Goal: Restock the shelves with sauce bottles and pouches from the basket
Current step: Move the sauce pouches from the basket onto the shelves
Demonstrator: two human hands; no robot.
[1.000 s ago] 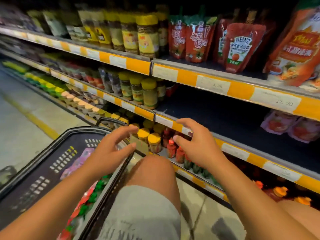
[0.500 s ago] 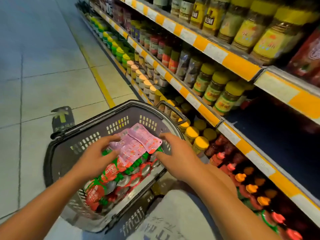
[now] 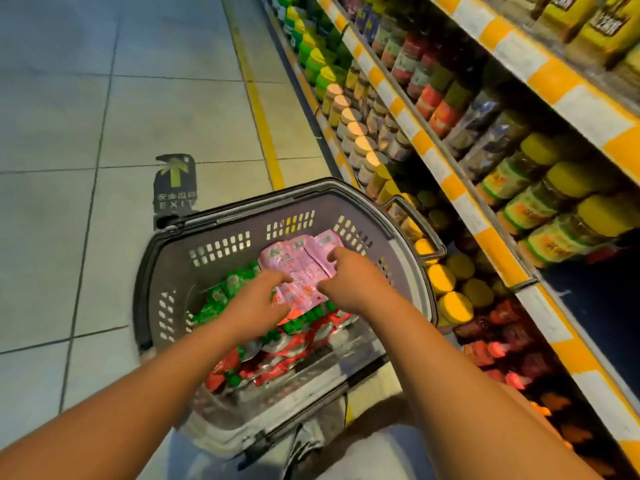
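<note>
A dark plastic basket [image 3: 221,233] stands on the floor beside the shelves. Pink pouches [image 3: 298,263] lie on top of red sauce pouches with green caps [image 3: 277,348] inside it. My left hand [image 3: 256,299] reaches in from the left and its fingertips touch the pink pouches' left edge. My right hand [image 3: 349,278] pinches the pink pouches on their right side with thumb and fingers. The middle shelf [image 3: 588,299] on the right has a bare dark stretch.
Shelves with orange-and-white price strips [image 3: 460,202] run along the right, packed with yellow-lidded jars [image 3: 540,202] and red bottles [image 3: 502,348] on the bottom row. The basket's handle [image 3: 420,223] lies toward the shelves. An exit arrow sticker [image 3: 175,183] marks the tiled floor.
My view swung from the shelves down to the basket. Both hands left the shelf edge and went into the basket, closing in on the pink pouches.
</note>
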